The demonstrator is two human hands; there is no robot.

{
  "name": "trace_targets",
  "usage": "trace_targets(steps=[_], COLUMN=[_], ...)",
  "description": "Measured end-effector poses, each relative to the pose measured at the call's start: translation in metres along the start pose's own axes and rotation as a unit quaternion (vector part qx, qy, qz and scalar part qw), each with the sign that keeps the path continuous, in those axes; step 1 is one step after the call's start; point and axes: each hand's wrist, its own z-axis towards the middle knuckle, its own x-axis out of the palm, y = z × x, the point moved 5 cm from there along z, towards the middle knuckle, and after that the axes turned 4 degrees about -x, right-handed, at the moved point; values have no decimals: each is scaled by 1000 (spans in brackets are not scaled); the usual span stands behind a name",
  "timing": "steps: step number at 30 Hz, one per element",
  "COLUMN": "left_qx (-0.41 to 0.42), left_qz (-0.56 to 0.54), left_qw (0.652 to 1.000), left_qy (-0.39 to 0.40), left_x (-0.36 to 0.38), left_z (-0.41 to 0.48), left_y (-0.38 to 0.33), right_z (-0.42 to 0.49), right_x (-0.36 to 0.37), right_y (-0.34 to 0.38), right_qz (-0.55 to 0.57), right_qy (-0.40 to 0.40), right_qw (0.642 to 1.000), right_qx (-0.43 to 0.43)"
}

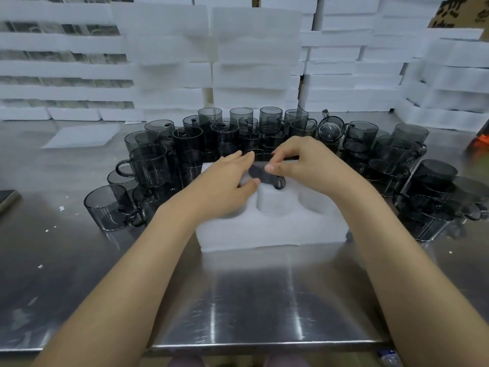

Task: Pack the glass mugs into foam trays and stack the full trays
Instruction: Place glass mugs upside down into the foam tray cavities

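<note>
From where I stand, both hands meet over the far row of the foam tray (264,234), which lies on the steel table (251,300) right in front of the person. Between them is one smoky glass mug (260,174). The left hand (227,181) has it from the left, fingers laid over the far side and thumb tucked against the near side. The right hand (301,165) pinches it from the right with curled fingertips. So both hands are closed on the same mug, neither much nearer than the other. The mug looks tipped rather than plumb, its dark body running from far left to near right. Its handle (280,183) sticks out toward the person and a little right, over the foam ridge that parts the far row from the near pockets (275,205). The well it is meant for lies straight beneath the grip and is hidden by the hands, so I cannot tell how deep the mug already sits. My guess is that the next move turns on that handle: the mug has to go down with the handle finding room beside the ridge. The middle and right near pockets show no mug in them, so the tray is far from full. The loose mugs (150,165) crowd in an arc behind and beside the tray, and stacked foam trays (169,49) rise beyond.
</note>
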Motion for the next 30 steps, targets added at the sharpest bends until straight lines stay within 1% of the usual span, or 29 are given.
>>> trace_targets(steps=[3, 6, 9, 11, 14, 16, 17, 18, 20, 21, 22, 23, 24, 26, 28, 30], left_qx=[14, 29, 21, 17, 8, 3, 2, 2, 2, 2, 2, 3, 4, 5, 3, 4], left_qz=[46, 70, 76, 66, 58, 62, 63, 59, 50, 46, 44, 44, 43, 43, 43, 47], left_qw=[999, 997, 997, 997, 998, 998, 998, 998, 999, 999, 999, 999, 999, 999, 999, 999], left_qy=[9, 15, 21, 20, 19, 17, 13, 9, 3, 1, 0, -1, -3, -8, -11, -13], left_x=[3, 3, 3, 3, 2, 3, 3, 3, 4, 3, 3, 3, 3, 3, 3, 3], left_z=[3, 6, 5, 3, 2, 1, 1, 1, 0, 0, 0, 0, 0, 0, 1, 1], left_y=[-1, -4, -2, -1, 1, 0, 0, 0, 0, 0, 0, 0, 0, -1, -1, 0], right_z=[0, 3, 3, 2, 1, 1, 0, -1, -3, -3, -2, 0, 3, 10, 14, 17], right_x=[5, 6, 9, 10, 7, 2, 0, -5, -21, -29, -34, -37, -37, -32, -27, -25], right_y=[-6, -9, -10, -8, -7, -12, -14, -16, -21, -23, -26, -29, -34, -45, -49, -54], right_qz=[-19, -21, 5, 19, 5, -6, -2, 11, 13, -15, -60, -108, -157, -217, -252, -259], right_qy=[64, 89, 99, 85, 59, 42, 19, -22, -149, -201, -231, -234, -216, -161, -135, -133], right_qw=[997, 995, 995, 996, 998, 999, 1000, 999, 989, 979, 971, 966, 963, 962, 958, 956], right_qx=[23, 27, 29, 9, -1, 7, 15, 21, 16, 10, 9, 17, 28, 35, 34, 42])
